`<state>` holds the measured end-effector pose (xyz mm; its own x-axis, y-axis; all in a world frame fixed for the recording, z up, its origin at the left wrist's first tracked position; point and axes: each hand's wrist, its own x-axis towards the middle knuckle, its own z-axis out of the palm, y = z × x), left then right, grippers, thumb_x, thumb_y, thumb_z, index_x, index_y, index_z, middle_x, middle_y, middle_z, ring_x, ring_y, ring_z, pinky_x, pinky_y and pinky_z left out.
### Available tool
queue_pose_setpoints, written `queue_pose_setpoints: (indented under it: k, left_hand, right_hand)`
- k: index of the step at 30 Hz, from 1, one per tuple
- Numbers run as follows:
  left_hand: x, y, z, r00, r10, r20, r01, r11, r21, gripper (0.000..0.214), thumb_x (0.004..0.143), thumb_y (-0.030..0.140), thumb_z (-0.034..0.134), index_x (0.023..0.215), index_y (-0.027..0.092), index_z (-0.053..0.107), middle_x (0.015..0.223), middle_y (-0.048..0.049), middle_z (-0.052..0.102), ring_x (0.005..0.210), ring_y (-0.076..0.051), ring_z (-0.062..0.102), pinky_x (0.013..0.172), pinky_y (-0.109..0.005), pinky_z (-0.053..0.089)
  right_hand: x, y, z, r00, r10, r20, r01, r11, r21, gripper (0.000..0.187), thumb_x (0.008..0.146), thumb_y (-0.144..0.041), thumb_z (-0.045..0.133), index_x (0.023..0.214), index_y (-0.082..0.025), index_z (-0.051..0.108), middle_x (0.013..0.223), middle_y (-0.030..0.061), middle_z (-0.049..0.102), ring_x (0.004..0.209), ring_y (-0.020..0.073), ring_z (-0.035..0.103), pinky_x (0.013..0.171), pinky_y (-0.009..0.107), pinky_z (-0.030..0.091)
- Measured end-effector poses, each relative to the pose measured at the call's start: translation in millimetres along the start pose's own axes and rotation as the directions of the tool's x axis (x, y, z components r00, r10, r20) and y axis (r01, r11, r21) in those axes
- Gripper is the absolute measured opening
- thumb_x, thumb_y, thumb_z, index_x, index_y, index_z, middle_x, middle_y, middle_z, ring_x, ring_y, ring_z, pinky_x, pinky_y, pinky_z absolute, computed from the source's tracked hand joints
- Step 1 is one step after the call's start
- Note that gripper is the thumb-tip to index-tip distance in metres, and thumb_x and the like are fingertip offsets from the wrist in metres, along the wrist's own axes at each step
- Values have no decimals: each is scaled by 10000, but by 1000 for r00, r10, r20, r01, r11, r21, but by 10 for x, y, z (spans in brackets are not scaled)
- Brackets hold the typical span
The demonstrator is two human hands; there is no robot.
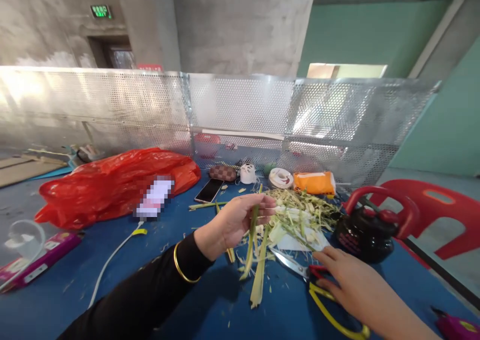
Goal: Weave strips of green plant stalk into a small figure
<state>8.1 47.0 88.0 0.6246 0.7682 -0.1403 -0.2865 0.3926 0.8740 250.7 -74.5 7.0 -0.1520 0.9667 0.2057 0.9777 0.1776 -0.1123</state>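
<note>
My left hand (234,222) is raised over the blue table (157,290), its fingers closed around a few long green leaf strips (254,250) that hang down from it. My right hand (347,277) lies on the table over the yellow-handled scissors (322,300), fingers curled at the handles; the steel blades point toward the strips. Just beyond both hands lies a heap of cut pale-green plant scraps (300,212).
A black kettle with a red handle (369,227) stands right of the heap, a red plastic chair (438,220) behind it. A red plastic bag (116,182), a phone (209,190), an orange packet (314,182), tape rolls and a white cable lie before the perforated metal screen (240,115).
</note>
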Motion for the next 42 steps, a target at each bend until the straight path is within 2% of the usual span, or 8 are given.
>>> queue_pose_setpoints:
  k: [4,7,10,15,21,32,36,42]
  left_hand:
    - [60,190,93,996,24,87,-20,999,-46,173,817,270,615,883,131,694,1022,-93,681,979,-180,614,857,-282,456]
    - [122,216,55,983,88,163,-80,995,-57,247,785,325,660,954,150,696,1069,-89,673,944,-188,621,825,-288,461]
    - [211,167,-44,978,155,141,-147,987,-68,335,742,363,708,983,131,696,984,-104,682,860,-201,635,763,-296,464]
    - [367,81,-148,986,158,58,-157,987,-31,380,698,404,753,944,116,721,1003,-118,691,947,-200,616,830,-272,442]
    - [471,26,-185,981,191,-16,-190,981,31,313,713,416,739,877,150,710,846,-53,664,780,-144,589,741,-257,437]
    - [445,45,-118,951,297,-89,-277,943,185,184,615,247,774,654,144,627,647,12,575,608,-94,476,616,-235,369]
    - [459,19,-136,955,288,-66,-272,945,180,187,618,262,769,657,148,625,639,14,576,609,-100,488,619,-243,372]
    - [508,-51,-161,959,276,-71,-260,950,175,197,606,264,777,689,140,648,638,10,591,600,-99,493,624,-251,379]
  right_hand:
    - [394,-423,-452,985,-27,-169,76,953,293,245,853,-341,581,1048,-240,689,1086,91,667,954,261,643,834,396,512]
    - [787,-760,-614,980,47,-193,87,771,631,203,850,-327,593,1011,-231,671,1029,59,685,955,218,630,848,355,492]
    - [1114,-958,-499,985,77,-154,88,543,835,168,824,-294,594,930,-183,662,834,33,682,768,178,622,704,299,490]
    - [1300,-919,-221,975,139,-175,91,469,879,210,830,-338,576,697,-176,574,620,-30,485,592,121,440,549,237,361]
    - [1287,-679,-269,969,174,-176,72,481,874,255,845,-365,548,667,-195,483,594,-53,368,556,107,346,508,230,296]
    - [1296,-720,-166,948,165,-271,87,685,723,160,859,-323,527,767,-194,549,695,-1,563,638,146,503,572,240,390]
    - [1307,-701,-131,926,195,-323,77,740,668,179,829,-313,564,700,-207,501,657,-21,517,628,145,485,599,251,389]
    - [1325,-699,-104,962,217,-166,3,598,802,250,811,-351,575,644,-206,457,592,-52,405,560,121,376,522,240,316]
